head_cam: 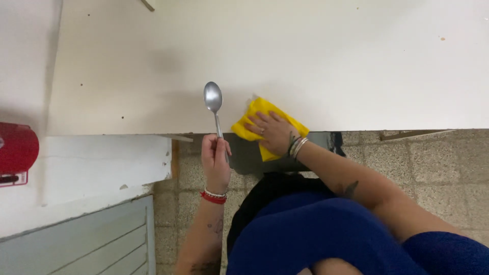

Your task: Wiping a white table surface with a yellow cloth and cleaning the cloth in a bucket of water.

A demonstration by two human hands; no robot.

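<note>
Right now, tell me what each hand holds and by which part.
The left hand grips a metal spoon by the lower handle, bowl pointing up. The right hand lies flat on a yellow cloth at the white tabletop's edge, pressing rather than gripping.

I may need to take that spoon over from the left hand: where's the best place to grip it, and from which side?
Grip the bare upper handle of the spoon, between the bowl and the left hand, which wraps the lower handle. Probably come in from the left side: the spoon stands upright with open space there, while the right hand and yellow cloth crowd the other side.
</note>
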